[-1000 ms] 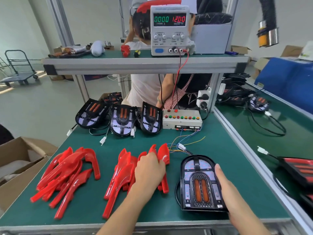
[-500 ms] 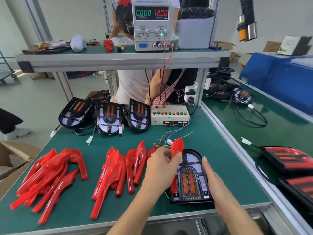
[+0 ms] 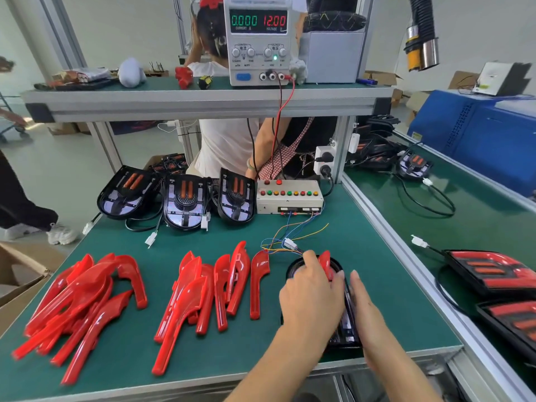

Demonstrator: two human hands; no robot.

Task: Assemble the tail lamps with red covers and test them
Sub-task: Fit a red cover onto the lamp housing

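Observation:
A black tail lamp [image 3: 345, 329] lies on the green mat near the front edge, mostly hidden under my hands. My left hand [image 3: 311, 294] grips a red cover [image 3: 326, 264] and holds it over the lamp's upper part. My right hand [image 3: 362, 309] lies along the lamp's right edge with straight fingers. Two piles of loose red covers lie on the mat, one at the far left [image 3: 84, 303] and one in the middle [image 3: 214, 288]. A bundle of coloured wires with a white connector [image 3: 290, 243] runs from the lamp to the test box [image 3: 290, 198].
Three bare black lamps [image 3: 185, 201] lean at the back of the mat. The power supply [image 3: 258, 39] on the shelf reads 0.000 and 12.00. Finished red-covered lamps [image 3: 493, 274] lie on the right bench. A person sits behind the shelf. A cardboard box [image 3: 17, 274] stands left.
My left hand has lifted one red cover from the middle pile and carried it right, over the black lamp. The right hand stays along the lamp's right edge.

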